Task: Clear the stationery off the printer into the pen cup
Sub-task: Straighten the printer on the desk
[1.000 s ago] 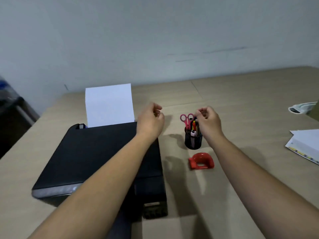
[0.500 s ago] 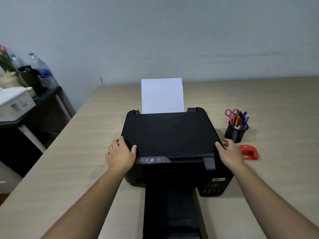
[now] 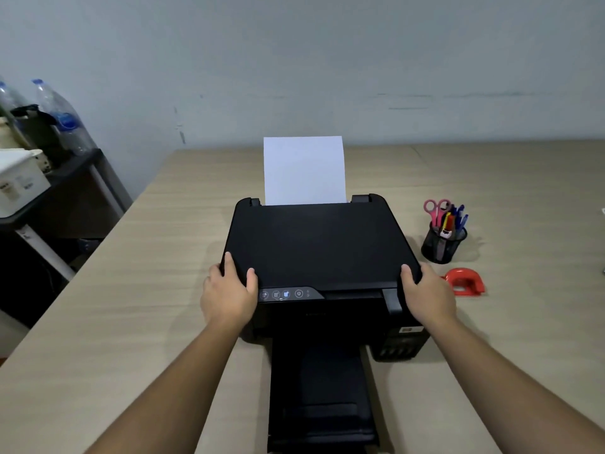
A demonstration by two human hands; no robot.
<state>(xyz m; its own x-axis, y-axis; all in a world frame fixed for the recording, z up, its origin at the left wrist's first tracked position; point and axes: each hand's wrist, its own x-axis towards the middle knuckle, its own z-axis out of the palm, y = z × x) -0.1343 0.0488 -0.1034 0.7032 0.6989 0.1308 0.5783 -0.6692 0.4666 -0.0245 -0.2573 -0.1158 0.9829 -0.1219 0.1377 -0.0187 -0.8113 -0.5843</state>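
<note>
The left hand (image 3: pixel 229 294) grips the front left corner of the printer (image 3: pixel 322 253), thumb laid on the lid and fingers wrapped down the side. The right hand (image 3: pixel 427 294) mirrors it at the front right corner, thumb on top, palm against the side panel. Both hands are clamped on the printer body, well apart from each other, and neither holds any stationery.

The printer's lid is bare and flat; no pen or other small item lies on it. A white sheet (image 3: pixel 304 170) stands upright in the rear feed, and the output tray (image 3: pixel 322 391) is pulled out toward the person.

The stationery sits in the cup (image 3: pixel 442 245), a black mesh pot on the table (image 3: pixel 137 306) just right of the printer: pink-handled scissors (image 3: pixel 436 209) and several pens (image 3: pixel 456 217) stand in it, handles and caps up. A red hole punch (image 3: pixel 465 283) lies on the table beside the right hand, in front of the cup.

By the look of it, the clearing is done. The printer should be rigid and fairly heavy, its plastic smooth, so the two low corner grips suit shifting it. The mesh cup looks light and top-heavy with its load, so it may tip if knocked. The tray and sheet are flimsy and poor places to hold.
</note>
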